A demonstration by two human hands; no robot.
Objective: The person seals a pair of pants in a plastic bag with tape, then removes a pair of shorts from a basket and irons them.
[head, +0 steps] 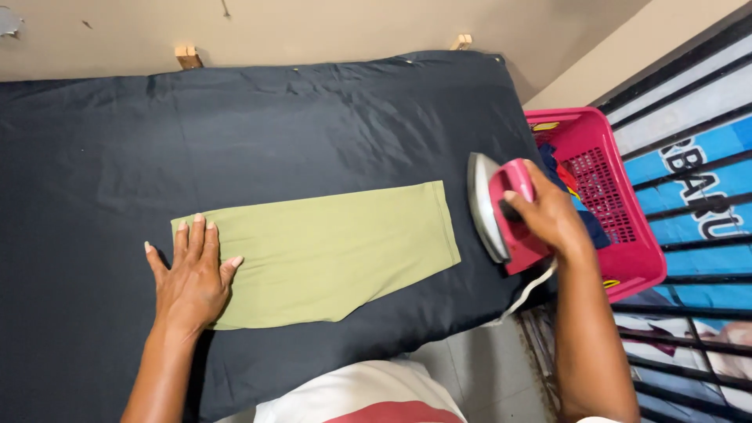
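While left hand (192, 278) lies flat, fingers spread, gripping nothing, on the green cloth (329, 251) | cloth's long axis runs left-right from under those fingers | right hand (548, 215) wrapped around the pink iron (501, 215), soleplate facing cloth, tip pointing away, beyond cloth's far end

An olive-green folded cloth (329, 254) is lying flat, stretching lengthwise left to right across the middle. A pink iron (501, 215) is tilting upright at the right, soleplate facing left, just beside the cloth's right end.
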